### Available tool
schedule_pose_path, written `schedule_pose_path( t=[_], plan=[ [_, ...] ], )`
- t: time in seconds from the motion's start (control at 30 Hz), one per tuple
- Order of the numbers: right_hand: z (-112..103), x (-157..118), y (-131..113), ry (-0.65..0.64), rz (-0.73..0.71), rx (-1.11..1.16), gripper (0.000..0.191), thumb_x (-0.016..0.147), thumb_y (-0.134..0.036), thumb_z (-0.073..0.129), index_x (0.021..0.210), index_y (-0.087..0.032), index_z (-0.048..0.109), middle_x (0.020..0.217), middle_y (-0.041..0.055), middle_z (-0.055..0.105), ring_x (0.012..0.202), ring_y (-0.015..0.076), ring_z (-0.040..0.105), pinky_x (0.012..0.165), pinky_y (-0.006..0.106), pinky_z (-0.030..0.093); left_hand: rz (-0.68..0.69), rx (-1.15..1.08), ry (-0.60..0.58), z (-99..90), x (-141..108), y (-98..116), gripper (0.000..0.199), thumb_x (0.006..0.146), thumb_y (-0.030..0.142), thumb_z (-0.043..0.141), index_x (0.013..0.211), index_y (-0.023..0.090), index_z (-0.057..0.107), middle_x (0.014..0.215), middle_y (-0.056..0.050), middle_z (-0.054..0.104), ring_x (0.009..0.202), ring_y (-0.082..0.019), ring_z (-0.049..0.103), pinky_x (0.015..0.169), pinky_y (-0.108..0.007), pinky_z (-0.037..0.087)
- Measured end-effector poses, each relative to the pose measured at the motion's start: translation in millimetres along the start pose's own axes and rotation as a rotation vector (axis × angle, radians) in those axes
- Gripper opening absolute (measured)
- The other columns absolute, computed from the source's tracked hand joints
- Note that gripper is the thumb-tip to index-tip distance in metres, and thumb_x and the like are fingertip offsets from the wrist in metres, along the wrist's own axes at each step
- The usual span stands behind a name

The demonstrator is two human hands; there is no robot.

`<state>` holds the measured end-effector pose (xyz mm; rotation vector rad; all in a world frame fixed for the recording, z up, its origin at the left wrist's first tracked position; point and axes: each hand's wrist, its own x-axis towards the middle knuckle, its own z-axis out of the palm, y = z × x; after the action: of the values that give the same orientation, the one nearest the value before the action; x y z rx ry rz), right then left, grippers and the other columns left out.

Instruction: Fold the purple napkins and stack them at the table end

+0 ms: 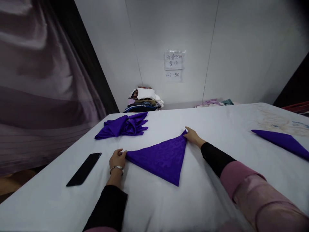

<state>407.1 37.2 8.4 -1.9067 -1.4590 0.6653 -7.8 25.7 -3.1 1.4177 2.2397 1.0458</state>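
A purple cloth napkin (163, 158), folded into a triangle with a faint woven pattern, is stretched between my hands over the white tabletop. My left hand (118, 159), with a silver bracelet at the wrist, pinches its left corner. At the upper right corner, my right hand (192, 135) has its fingers closed on the cloth. The third corner points down toward me. A loose heap of purple napkins (123, 125) lies beyond my left hand. Far to the right rests another folded purple napkin (281, 141), narrow and pointed.
A black phone-like slab (84, 169) lies left of my left hand. Behind the white-covered table (205, 193) stand a pile of folded clothes (145, 100) and more fabric (212, 102). A paper sign (173, 66) hangs on the wall. A shiny curtain (43, 80) hangs at left.
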Motion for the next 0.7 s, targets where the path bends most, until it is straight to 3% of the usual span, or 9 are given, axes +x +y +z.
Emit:
schedule_pose_path(
  t=[0.17, 0.4, 0.53, 0.63, 0.7],
  plan=[
    [-32, -19, 18, -0.034, 0.074, 0.148, 0.064, 0.078, -0.016, 0.054, 0.138, -0.009, 0.032, 0.062, -0.0023, 0.057, 0.048, 0.0105, 0.052, 0.048, 0.022, 0.042, 0.052, -0.039, -0.118, 21.8, 18, 20, 0.024, 0.072, 0.031, 0.063, 0.092, 0.019, 0.064, 0.083, -0.004, 0.070, 0.079, -0.017, 0.065, 0.071, -0.025, 0.050],
    [-96, -80, 72, 0.029, 0.177, 0.176, 0.066, 0.075, -0.020, 0.055, 0.138, -0.014, 0.035, 0.049, -0.0067, 0.048, 0.043, 0.0122, 0.050, 0.042, 0.023, 0.038, 0.252, -0.102, -0.310, 101.5, 37, 111, 0.024, 0.073, 0.026, 0.065, 0.095, 0.017, 0.066, 0.091, -0.005, 0.070, 0.082, -0.014, 0.065, 0.072, -0.022, 0.050],
    [-103, -102, 100, 0.136, 0.145, -0.202, 0.062, 0.075, -0.025, 0.054, 0.135, -0.018, 0.041, 0.065, -0.0009, 0.058, 0.059, 0.0171, 0.058, 0.056, 0.028, 0.044, 0.322, -0.086, -0.384, 136.3, 29, 143, 0.021, 0.070, 0.022, 0.067, 0.091, 0.017, 0.067, 0.087, -0.003, 0.070, 0.080, -0.014, 0.064, 0.072, -0.023, 0.049],
    [-96, -109, 110, 0.195, 0.054, -0.466, 0.059, 0.079, -0.029, 0.050, 0.136, -0.019, 0.040, 0.091, 0.0079, 0.064, 0.083, 0.0248, 0.061, 0.069, 0.035, 0.047, 0.318, -0.066, -0.400, 146.7, 24, 144, 0.020, 0.070, 0.021, 0.068, 0.090, 0.017, 0.067, 0.086, -0.003, 0.070, 0.079, -0.015, 0.064, 0.071, -0.023, 0.049],
    [-90, -110, 110, 0.257, -0.068, -0.549, 0.055, 0.082, -0.030, 0.047, 0.135, -0.016, 0.042, 0.111, 0.0139, 0.060, 0.101, 0.0296, 0.056, 0.080, 0.041, 0.046, 0.308, -0.064, -0.393, 147.2, 24, 139, 0.022, 0.071, 0.023, 0.068, 0.093, 0.017, 0.067, 0.089, -0.004, 0.070, 0.081, -0.015, 0.064, 0.073, -0.023, 0.048]
  ],
)
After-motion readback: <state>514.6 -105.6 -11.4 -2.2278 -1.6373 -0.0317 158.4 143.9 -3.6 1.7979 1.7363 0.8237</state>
